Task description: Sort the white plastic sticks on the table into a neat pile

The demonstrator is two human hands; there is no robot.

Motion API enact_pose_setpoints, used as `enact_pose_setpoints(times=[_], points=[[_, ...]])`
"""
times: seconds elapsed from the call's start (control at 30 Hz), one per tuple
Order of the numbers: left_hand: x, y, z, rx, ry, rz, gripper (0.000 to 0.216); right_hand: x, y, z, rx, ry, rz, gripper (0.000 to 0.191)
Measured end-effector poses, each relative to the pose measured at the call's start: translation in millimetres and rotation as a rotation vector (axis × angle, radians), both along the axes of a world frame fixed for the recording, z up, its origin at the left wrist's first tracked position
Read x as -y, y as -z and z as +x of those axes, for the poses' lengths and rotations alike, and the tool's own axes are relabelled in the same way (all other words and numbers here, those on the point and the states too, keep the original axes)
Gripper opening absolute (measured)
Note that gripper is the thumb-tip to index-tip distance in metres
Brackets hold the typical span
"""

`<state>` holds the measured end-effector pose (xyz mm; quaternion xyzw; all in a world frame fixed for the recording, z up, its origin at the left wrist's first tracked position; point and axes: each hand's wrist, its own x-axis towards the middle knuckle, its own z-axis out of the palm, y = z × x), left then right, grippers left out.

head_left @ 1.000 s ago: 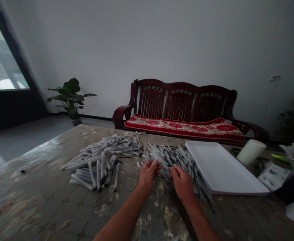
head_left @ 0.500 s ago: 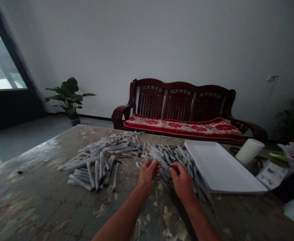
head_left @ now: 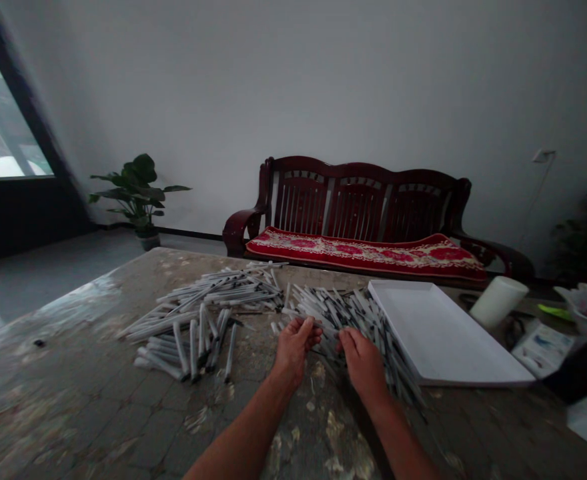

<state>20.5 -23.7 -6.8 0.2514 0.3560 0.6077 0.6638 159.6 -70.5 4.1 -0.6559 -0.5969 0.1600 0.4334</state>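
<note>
Grey plastic pens [head_left: 198, 320] are heaped in two piles beside a white rectangular tray [head_left: 438, 333]. The left hand [head_left: 295, 345] and right hand [head_left: 361, 358] are curled over the right pile [head_left: 358, 312]; whether anything is gripped cannot be told.

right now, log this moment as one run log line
left hand: fingers curled at pen pile | right hand: on same pile | grip: unclear | white tray: right of pile | second pen heap: left, apart
</note>
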Motion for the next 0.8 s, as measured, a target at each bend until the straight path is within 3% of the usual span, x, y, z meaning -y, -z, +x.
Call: enact_pose_setpoints(times=[0.37,0.6,0.8], points=[[-3.8,-3.5,-5.9,0.049,-0.093,-0.054,0.045,-4.7,4.4,11.9,0.283,0.016,0.290,0.028],[-5.8,-6.0,-8.4,0.024,-0.083,-0.048,0.046,-8.2,5.8,23.8,0.368,0.128,0.284,0.030],[-3.7,-0.4,-3.8,-0.010,-0.041,-0.032,0.046,-4.9,1.5,13.1,0.312,0.024,0.277,0.030]])
